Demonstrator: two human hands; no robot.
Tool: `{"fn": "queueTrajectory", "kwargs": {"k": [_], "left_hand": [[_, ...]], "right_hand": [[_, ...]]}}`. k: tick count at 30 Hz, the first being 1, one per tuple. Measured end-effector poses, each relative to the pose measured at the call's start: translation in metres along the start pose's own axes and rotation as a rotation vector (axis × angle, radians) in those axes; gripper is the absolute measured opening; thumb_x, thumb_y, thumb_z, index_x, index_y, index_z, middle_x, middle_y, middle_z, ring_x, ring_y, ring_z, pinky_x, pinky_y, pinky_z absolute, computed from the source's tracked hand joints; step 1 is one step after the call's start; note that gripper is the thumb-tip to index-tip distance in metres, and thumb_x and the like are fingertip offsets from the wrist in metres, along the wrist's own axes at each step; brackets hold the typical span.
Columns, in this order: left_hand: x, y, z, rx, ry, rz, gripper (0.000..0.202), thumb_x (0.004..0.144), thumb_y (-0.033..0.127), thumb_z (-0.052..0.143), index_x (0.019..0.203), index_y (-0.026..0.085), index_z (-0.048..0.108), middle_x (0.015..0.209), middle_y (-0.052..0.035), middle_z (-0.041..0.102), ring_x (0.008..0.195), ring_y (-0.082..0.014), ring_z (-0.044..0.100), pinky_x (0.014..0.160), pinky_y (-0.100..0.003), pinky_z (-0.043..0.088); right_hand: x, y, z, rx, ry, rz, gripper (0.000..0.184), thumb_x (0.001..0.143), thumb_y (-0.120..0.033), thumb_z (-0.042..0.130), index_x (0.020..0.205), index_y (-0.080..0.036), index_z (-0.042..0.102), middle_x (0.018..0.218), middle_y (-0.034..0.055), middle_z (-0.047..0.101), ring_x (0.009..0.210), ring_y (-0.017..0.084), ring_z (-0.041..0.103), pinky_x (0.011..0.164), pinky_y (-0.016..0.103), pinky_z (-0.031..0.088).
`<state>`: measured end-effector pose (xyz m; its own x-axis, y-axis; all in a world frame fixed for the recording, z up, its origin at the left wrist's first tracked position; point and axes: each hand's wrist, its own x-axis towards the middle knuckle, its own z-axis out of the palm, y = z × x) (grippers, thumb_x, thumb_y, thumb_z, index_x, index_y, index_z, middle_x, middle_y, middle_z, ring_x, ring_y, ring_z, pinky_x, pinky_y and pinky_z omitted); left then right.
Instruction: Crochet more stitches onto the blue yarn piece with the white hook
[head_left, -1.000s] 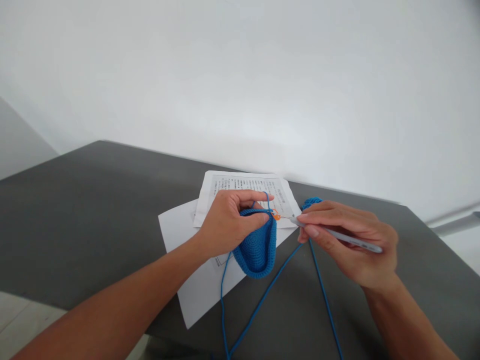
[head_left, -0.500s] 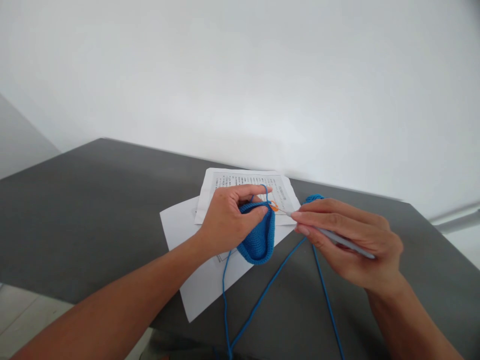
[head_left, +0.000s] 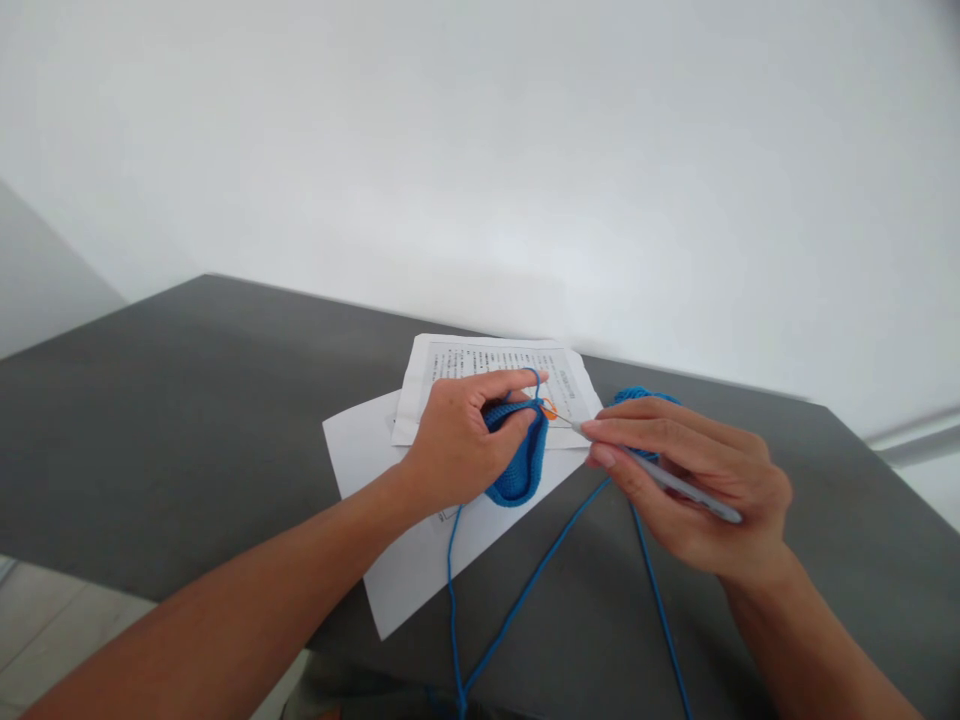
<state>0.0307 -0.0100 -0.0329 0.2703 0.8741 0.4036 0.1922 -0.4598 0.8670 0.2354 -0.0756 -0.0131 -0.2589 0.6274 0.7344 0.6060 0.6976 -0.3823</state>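
Observation:
My left hand (head_left: pixel 461 435) pinches the upper rim of a blue crochet piece (head_left: pixel 523 478), a hollow pouch shape that hangs below the thumb. Blue yarn loops over the outstretched left index finger. My right hand (head_left: pixel 697 480) grips a crochet hook (head_left: pixel 679 482) with a pale grey handle, held like a pen. Its thin metal tip reaches the rim of the piece near the left fingertips. Beside the tip hangs a small orange stitch marker (head_left: pixel 550 409). Whether the tip sits inside a stitch is too small to tell.
Two printed or white sheets of paper (head_left: pixel 397 590) lie overlapped under the left hand on the dark grey table (head_left: pixel 247 420). A bundle of blue yarn (head_left: pixel 637 395) rests behind the right hand. Yarn strands (head_left: pixel 540 570) run to the table's front edge. A white wall (head_left: pixel 480 150) stands behind.
The lower end of the crochet piece has risen slightly and tilted under the left hand. My right hand and the hook have shifted slightly left.

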Motion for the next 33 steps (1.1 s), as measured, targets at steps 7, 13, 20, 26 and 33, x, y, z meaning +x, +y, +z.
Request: {"fn": "queueTrajectory", "kwargs": {"k": [7,13,20,26,33], "left_hand": [[-0.002,-0.001,0.001,0.089,0.019,0.057,0.03,0.085,0.019,0.07,0.113,0.017,0.082,0.093,-0.0026,0.084,0.088,-0.0198,0.078,0.088,-0.03,0.062],[-0.003,-0.004,0.002,0.127,0.025,0.104,0.028,0.086,0.019,0.069,0.112,0.017,0.082,0.098,-0.0032,0.084,0.092,-0.0203,0.078,0.089,-0.029,0.061],[-0.003,-0.004,0.002,0.166,0.04,0.12,0.027,0.088,0.019,0.069,0.112,0.019,0.081,0.103,-0.0034,0.085,0.098,-0.0216,0.079,0.092,-0.03,0.06],[-0.002,-0.007,0.003,0.167,0.044,0.134,0.027,0.088,0.018,0.07,0.112,0.019,0.081,0.104,-0.0032,0.085,0.098,-0.0217,0.079,0.093,-0.031,0.061],[-0.004,-0.004,0.008,-0.021,-0.005,0.142,0.028,0.087,0.015,0.071,0.113,0.019,0.081,0.107,-0.0043,0.084,0.097,-0.0217,0.079,0.094,-0.032,0.061]], "right_hand": [[-0.002,-0.001,0.005,0.026,0.023,0.021,0.032,0.086,-0.009,0.074,0.109,-0.031,0.079,0.086,0.0034,0.079,0.065,0.019,0.072,0.057,0.031,0.06],[-0.001,-0.004,0.009,0.057,0.054,0.031,0.032,0.084,-0.007,0.074,0.106,-0.03,0.08,0.083,0.0027,0.079,0.067,0.02,0.074,0.057,0.031,0.059],[-0.004,-0.004,0.013,0.009,0.057,0.01,0.038,0.083,-0.007,0.075,0.11,-0.033,0.079,0.086,0.0035,0.078,0.07,0.021,0.074,0.059,0.033,0.059],[-0.005,-0.002,0.016,-0.124,0.013,-0.075,0.032,0.085,-0.006,0.074,0.111,-0.025,0.077,0.091,0.0072,0.079,0.074,0.019,0.076,0.065,0.03,0.062],[-0.004,0.001,0.026,-0.154,0.068,-0.154,0.028,0.086,-0.002,0.073,0.109,-0.017,0.077,0.094,0.0104,0.08,0.081,0.019,0.077,0.071,0.028,0.063]]}}
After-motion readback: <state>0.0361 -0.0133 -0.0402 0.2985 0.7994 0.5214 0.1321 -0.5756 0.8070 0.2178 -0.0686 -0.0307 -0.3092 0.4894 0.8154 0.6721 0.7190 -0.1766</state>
